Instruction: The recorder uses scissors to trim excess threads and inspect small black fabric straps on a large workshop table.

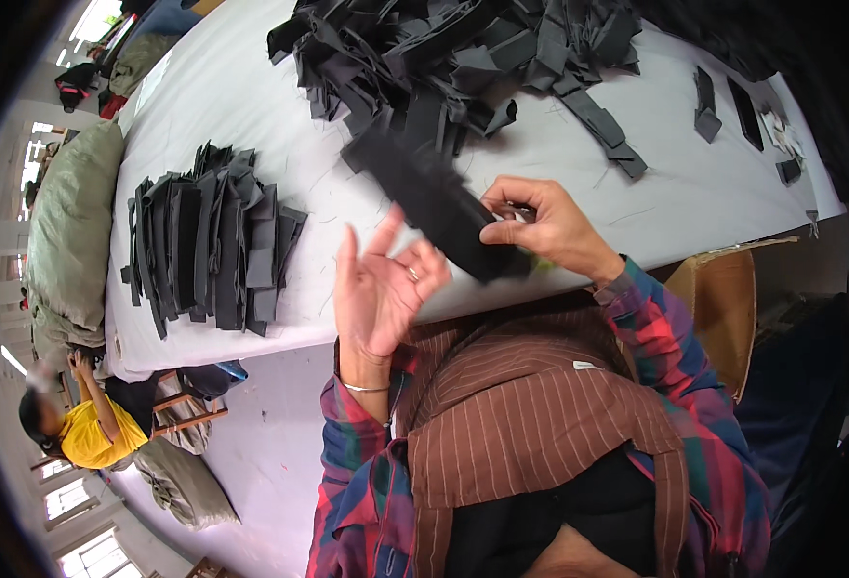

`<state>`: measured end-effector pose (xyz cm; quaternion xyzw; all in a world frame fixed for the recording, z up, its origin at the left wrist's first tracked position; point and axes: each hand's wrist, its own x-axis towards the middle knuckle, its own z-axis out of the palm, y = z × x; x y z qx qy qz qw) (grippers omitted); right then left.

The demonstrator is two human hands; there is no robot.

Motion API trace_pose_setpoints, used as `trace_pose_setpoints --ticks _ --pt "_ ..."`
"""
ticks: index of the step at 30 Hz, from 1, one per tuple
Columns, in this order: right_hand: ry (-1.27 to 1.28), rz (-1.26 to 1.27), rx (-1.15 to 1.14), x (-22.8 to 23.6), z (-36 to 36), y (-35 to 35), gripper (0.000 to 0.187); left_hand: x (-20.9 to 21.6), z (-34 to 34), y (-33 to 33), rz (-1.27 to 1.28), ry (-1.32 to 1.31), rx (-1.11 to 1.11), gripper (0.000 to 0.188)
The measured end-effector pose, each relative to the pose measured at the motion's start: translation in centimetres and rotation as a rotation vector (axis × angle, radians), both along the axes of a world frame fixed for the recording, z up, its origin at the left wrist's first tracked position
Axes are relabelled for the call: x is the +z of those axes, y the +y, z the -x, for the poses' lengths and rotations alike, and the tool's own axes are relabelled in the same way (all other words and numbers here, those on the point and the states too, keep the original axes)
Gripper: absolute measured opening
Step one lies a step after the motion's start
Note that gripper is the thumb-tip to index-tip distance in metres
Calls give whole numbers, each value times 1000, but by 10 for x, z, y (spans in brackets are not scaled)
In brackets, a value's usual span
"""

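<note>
The right hand (545,229) pinches one long black fabric strip (439,200) between thumb and fingers near its lower end, holding it in the air just above the near edge of the white table (579,164). The strip slants up and to the left from that grip, its far end blurred. The left hand (378,289) is beside the strip with its palm turned up and its fingers spread open, gripping nothing; the fingertips lie close to the strip's lower edge, though whether they touch it cannot be told. A ring and a thin bangle show on that hand.

Behind the strip, at the far side of the table, lies a loose heap of black fabric pieces (453,58). To the left sits a neater stack of black strips (214,241), laid side by side. A few single pieces (706,104) lie apart at the right.

By the look of it, the step in hand is handling one piece drawn from the loose heap, straightening or checking it between the two hands. The next move would seem to call for the open left hand to close on the free part of the strip so that it can be pulled flat, with the right hand's pinch kept firm so the limp cloth does not slip or fold.

A cardboard box (723,308) stands under the table edge at the right, and a person in a yellow top (97,433) sits on the floor at lower left.
</note>
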<state>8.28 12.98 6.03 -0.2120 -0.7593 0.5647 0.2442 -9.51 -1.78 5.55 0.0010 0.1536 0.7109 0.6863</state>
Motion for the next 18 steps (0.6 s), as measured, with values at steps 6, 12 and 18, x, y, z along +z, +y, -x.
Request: trace_pose_setpoints --ticks 6,12,18 --pt "151 624 -238 -15 16 -23 13 7 -25 24 161 896 131 51" --pt "126 372 -246 -26 14 -25 17 -14 -35 33 182 1213 221 50" --pt "2 -24 -296 -19 16 -35 16 -14 -27 37 272 1319 303 57"
